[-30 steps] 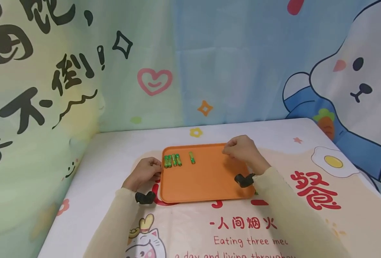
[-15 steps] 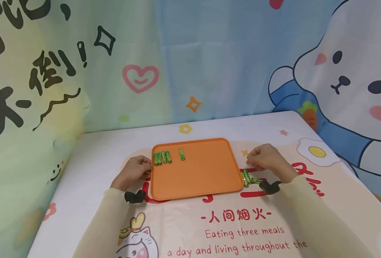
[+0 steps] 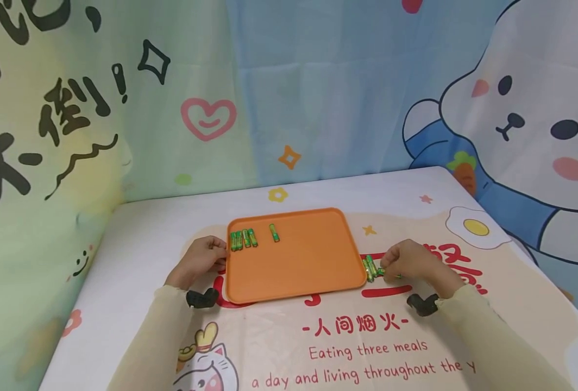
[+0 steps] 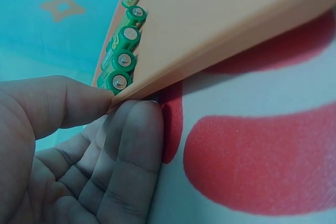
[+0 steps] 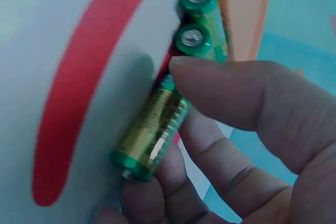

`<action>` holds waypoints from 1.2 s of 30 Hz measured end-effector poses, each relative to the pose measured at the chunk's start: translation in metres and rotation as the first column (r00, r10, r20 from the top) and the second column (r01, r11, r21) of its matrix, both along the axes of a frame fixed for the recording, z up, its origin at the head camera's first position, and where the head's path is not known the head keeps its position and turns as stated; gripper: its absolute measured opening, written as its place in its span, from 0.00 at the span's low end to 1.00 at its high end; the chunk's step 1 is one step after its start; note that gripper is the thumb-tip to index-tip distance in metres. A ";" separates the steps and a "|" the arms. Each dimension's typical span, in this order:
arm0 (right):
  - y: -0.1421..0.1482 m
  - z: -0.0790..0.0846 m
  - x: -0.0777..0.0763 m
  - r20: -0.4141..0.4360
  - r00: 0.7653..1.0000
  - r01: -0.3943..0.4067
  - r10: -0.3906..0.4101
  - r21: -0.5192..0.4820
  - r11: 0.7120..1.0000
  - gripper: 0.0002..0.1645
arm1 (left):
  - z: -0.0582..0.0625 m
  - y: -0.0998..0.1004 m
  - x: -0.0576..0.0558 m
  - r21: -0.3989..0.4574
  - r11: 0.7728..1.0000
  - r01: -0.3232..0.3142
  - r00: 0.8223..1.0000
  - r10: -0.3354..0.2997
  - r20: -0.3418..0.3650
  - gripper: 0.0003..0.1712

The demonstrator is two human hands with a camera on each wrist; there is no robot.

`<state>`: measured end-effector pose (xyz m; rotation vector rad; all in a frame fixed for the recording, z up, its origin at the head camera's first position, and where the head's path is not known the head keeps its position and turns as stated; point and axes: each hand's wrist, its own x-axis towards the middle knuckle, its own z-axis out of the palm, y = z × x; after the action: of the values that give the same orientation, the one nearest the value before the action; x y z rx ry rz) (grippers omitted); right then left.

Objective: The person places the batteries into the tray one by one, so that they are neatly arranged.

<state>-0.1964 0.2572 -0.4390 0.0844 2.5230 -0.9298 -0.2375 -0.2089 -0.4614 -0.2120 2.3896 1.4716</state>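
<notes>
My left hand (image 3: 198, 262) pinches the left rim of an orange tray (image 3: 294, 266), thumb above and fingers below. Several green-and-gold batteries (image 3: 239, 240) stand in a row along the tray's upper left. A single battery (image 3: 274, 233) lies apart, to the right of that row. Just off the tray's right side, my right hand (image 3: 408, 262) is down at the tablecloth. In the right wrist view its thumb and fingers close around one battery (image 5: 152, 129). Beside the thumb, two more batteries (image 5: 197, 17) lie against the tray's edge.
The table wears a printed cloth (image 3: 357, 358) with red lettering. A patterned curtain (image 3: 289, 98) hangs behind it. Black wrist bands (image 3: 202, 298) sit at both cuffs.
My right hand has moved from above the tray's right part to its right, then down to the loose batteries. The left hand stays at the tray's rim. The head view has shifted.
</notes>
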 end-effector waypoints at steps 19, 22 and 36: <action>-0.006 0.001 0.007 -0.072 0.996 -0.046 0.052 0.075 0.996 0.08 | -0.003 -0.003 -0.002 -0.004 1.000 -0.010 1.000 0.010 -0.005 0.12; -0.010 0.005 0.004 -0.082 0.994 -0.064 0.066 0.031 0.997 0.07 | -0.003 -0.002 -0.002 0.002 1.000 -0.016 1.000 0.016 -0.011 0.11; -0.077 0.008 -0.028 -0.137 0.990 -0.052 0.025 -0.194 0.980 0.09 | -0.001 0.002 0.003 0.012 1.000 -0.021 0.998 0.022 -0.057 0.10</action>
<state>-0.2243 0.1805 -0.4312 -0.0915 2.5271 -1.2002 -0.2345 -0.2072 -0.4627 -0.1956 2.4307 1.5200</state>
